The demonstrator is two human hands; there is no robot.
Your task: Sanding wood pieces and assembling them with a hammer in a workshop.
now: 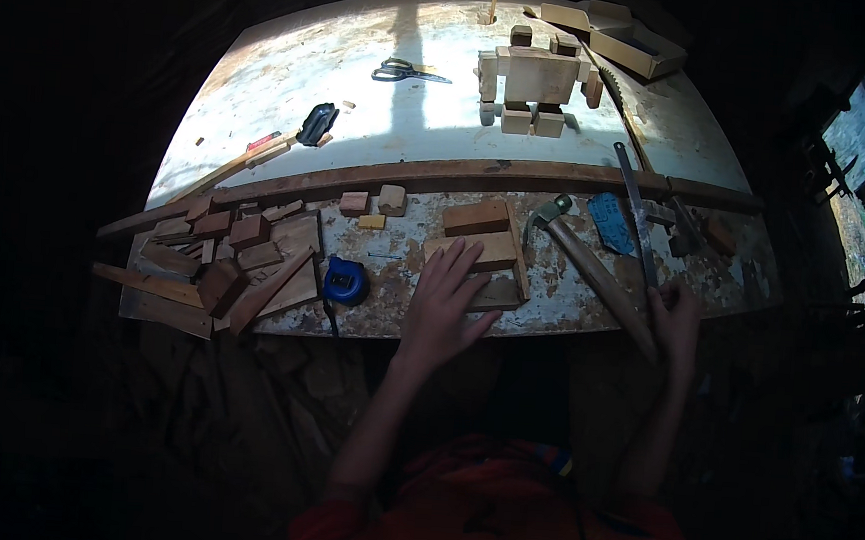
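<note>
My left hand (443,296) lies with fingers spread over a wooden assembly near the table's front edge. Its fingertips touch a pale wood block (489,252), with a browner block (476,217) behind it and a thin upright slat (519,256) along the right side. In my right hand (675,322), closed fingers grip the lower end of a long flat metal strip (633,194) with a hole at its far tip. Whether it is a ruler or a blade I cannot tell. A claw hammer (598,277) lies just left of it, its handle end beside my right hand.
Left of my hands sit a blue tape measure (345,281) and a pile of wood offcuts (229,246). A long wooden batten (439,173) crosses the table. Beyond it are scissors (406,71), a blocky wooden figure (539,77) and a cardboard box (629,45). Blue sandpaper (609,222) lies near the hammer.
</note>
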